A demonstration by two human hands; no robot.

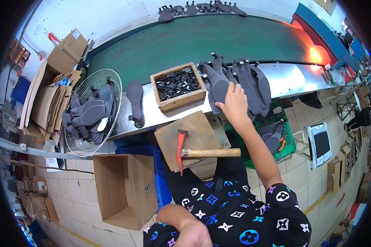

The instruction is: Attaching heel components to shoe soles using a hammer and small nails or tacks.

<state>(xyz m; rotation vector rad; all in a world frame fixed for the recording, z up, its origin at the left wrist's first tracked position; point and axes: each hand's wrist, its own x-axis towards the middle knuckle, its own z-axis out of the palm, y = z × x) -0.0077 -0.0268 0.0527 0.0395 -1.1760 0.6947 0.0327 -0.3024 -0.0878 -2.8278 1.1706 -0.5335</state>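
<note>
Over the metal ledge, my right hand (pixel 235 103) lies on a group of dark grey shoe soles (pixel 218 84). Its fingers stretch away from me and the thumb points left. More grey soles with small black tabs at their ends (pixel 251 86) lie just right of it. At the lower edge my left hand (pixel 193 236) shows only in part, close to my body, its fingers hidden. A hammer (pixel 206 153) with a red head and wooden handle rests on a brown board (pixel 169 136) in front of me. The wooden box (pixel 181 106) beyond holds small black pieces.
A white wire basket (pixel 118 88) of soles stands left, with a single sole (pixel 135 101) beside it. Behind runs a green conveyor belt (pixel 218 37) with a glowing orange opening. An open carton (pixel 138 193) stands below left, and a green crate (pixel 290 142) below right.
</note>
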